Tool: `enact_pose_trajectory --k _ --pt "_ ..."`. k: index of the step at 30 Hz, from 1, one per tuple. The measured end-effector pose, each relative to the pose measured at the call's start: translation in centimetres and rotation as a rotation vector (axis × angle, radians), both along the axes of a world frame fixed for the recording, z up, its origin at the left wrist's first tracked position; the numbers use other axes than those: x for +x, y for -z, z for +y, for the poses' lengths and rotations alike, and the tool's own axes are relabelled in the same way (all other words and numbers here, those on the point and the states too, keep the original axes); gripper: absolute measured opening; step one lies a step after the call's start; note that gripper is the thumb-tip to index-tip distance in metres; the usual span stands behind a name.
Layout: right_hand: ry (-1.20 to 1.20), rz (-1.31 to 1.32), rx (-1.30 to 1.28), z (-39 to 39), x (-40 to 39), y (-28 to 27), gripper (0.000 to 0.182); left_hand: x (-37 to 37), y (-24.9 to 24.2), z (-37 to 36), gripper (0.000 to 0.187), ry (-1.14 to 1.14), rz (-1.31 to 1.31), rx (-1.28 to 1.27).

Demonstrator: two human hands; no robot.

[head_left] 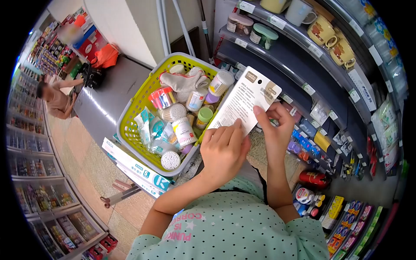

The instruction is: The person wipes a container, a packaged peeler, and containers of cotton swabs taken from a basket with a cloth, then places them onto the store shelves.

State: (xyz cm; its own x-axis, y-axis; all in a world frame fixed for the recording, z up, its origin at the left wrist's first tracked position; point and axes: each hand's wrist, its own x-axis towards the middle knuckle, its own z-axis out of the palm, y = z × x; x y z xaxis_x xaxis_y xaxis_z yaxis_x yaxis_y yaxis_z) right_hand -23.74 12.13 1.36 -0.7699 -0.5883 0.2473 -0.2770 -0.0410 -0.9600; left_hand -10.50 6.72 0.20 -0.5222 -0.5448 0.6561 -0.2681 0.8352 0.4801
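A white printed card package is held over the right rim of a green and grey basket. My right hand grips the card's right edge between thumb and fingers. My left hand is closed at the card's lower edge, one fingertip against its printed face. Inside the basket lie several cotton swab tubs, a grey-white cloth, a pack with red items and clear and teal plastic packs.
The basket stands on a grey counter, with white and teal boxes beside it. Shelves with mugs and small goods curve along the right. Another person is at the counter's far left.
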Motion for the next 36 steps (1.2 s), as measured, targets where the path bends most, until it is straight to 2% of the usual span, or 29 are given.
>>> enact_pose_trajectory --k 3,4,8,11,12,15,19,24,27,28,32,36 --pt "0.028 0.184 -0.012 1.0 -0.1 0.4 0.014 -0.2 0.2 -0.4 0.022 0.075 0.080 0.069" --pt "0.017 0.230 0.035 1.5 -0.1 0.3 0.013 -0.4 0.6 -0.9 0.015 0.125 0.145 0.133" --pt "0.063 0.220 0.031 4.0 -0.9 1.7 0.019 -0.8 0.8 -2.0 0.006 0.178 0.260 0.858" --pt "0.229 0.184 0.003 5.3 -2.4 3.0 0.025 -1.8 1.9 -3.1 0.007 0.243 0.471 1.200" --pt "0.241 0.165 0.047 5.8 -3.0 3.2 0.027 -2.0 1.6 -3.3 0.010 0.257 0.477 1.245" --pt "0.098 -0.083 0.129 7.0 -4.3 3.5 0.026 -3.5 2.7 -3.8 0.010 0.270 0.513 1.299" --pt "-0.051 -0.233 0.200 8.2 -5.5 4.7 0.022 -5.7 3.3 -3.4 0.009 0.239 0.513 1.306" --pt "-0.052 -0.372 0.108 9.8 -6.8 5.9 0.017 -8.9 3.5 -2.6 0.011 0.275 0.531 1.283" --pt "-0.037 -0.642 -0.021 10.9 -7.0 5.7 0.017 -11.2 4.3 -2.3 0.009 0.333 0.494 1.287" --pt "-0.039 -0.654 -0.057 11.5 -7.1 6.0 0.017 -12.2 4.2 -1.7 0.009 0.349 0.494 1.305" --pt "0.121 -0.795 -0.199 13.5 -6.2 7.0 0.020 -15.8 5.4 0.2 0.009 0.475 0.397 1.368" --pt "0.380 -0.805 -0.379 16.4 -5.0 8.6 0.023 -19.0 7.8 3.6 0.011 0.608 0.270 1.462"
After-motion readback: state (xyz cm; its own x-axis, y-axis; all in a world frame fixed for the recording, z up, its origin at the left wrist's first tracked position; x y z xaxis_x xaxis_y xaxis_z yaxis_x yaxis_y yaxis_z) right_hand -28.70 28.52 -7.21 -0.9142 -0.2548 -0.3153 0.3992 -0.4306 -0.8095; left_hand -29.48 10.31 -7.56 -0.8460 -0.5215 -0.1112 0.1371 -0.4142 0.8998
